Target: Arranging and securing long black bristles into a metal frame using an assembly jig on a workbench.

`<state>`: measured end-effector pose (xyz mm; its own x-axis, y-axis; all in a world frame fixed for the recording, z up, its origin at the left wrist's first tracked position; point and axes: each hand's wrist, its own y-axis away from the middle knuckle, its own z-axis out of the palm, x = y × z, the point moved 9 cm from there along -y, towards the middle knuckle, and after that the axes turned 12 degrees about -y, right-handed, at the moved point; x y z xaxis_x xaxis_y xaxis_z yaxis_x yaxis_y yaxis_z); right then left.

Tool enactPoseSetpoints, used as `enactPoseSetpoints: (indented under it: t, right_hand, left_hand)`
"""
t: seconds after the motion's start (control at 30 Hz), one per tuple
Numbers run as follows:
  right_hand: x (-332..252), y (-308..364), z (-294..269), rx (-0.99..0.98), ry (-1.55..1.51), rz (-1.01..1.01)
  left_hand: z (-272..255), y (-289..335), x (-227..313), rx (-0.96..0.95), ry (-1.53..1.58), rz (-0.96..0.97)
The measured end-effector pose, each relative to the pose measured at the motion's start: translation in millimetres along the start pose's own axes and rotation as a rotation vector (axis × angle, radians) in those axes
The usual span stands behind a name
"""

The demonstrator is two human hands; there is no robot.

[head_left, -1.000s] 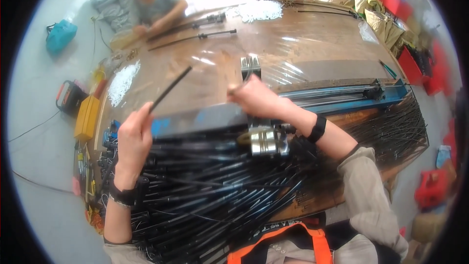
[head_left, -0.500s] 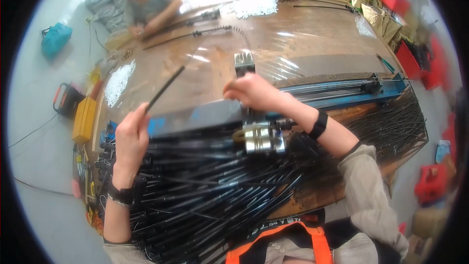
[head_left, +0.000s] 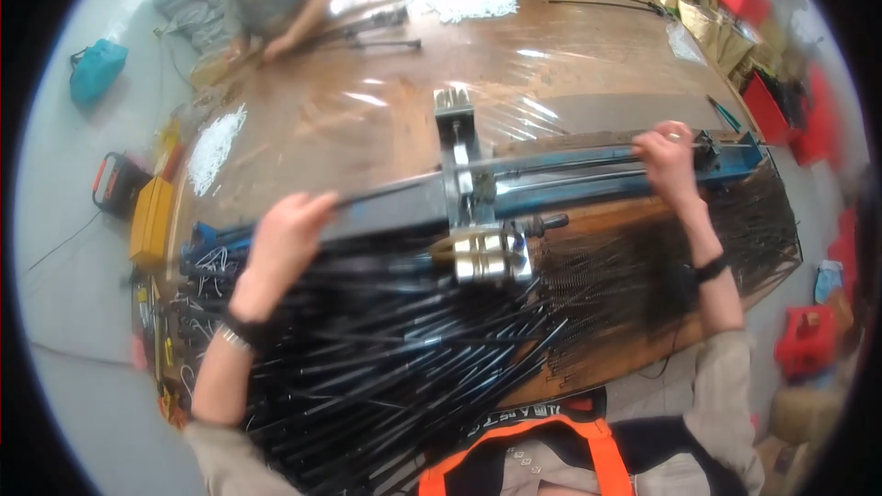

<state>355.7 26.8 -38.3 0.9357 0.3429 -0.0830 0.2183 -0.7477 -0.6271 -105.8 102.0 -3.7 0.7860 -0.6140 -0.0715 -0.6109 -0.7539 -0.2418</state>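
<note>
My left hand (head_left: 292,228) is closed round a slim black tube (head_left: 390,187), which slants up to the right over the blue bench fixture (head_left: 717,174). From the tube a thin grey strand (head_left: 551,160), blurred, runs across the metal clamp block (head_left: 456,124) to my right hand (head_left: 669,161). The right fingers are pinched at that strand's far end, close to the black slider (head_left: 706,151) on the fixture. Whether the strand rests on the clamp or hangs above it I cannot tell.
A thick heap of black tubes (head_left: 395,386) covers the near left of the table. Thin dark springs (head_left: 735,230) lie at the right. A silver valve unit (head_left: 491,255) sits mid-table. Small white parts (head_left: 219,149) are piled beyond. A person (head_left: 276,0) works at the far left.
My right hand has swung far right, drawing the looped springy strand out nearly straight. My left hand has shifted slightly right, and its raised tube has tipped down over the fixture.
</note>
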Motion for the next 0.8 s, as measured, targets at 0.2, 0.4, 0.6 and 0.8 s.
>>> enactPoseSetpoints:
  t: [0.2,0.4,0.6,0.8]
  right_hand:
    - [45,33,-12,0.04,-0.011,0.042]
    - [61,45,0,0.056,-0.113,0.131]
    - [53,39,0,0.095,-0.122,0.088]
    - [50,49,-7,0.024,-0.04,0.079]
  left_hand:
    - [59,-74,73,0.127,0.16,0.205]
    - [66,-68,60,0.11,0.185,0.088]
    - [69,-61,60,0.209,0.315,0.035]
    - [64,-60,65,0.312,0.314,0.066]
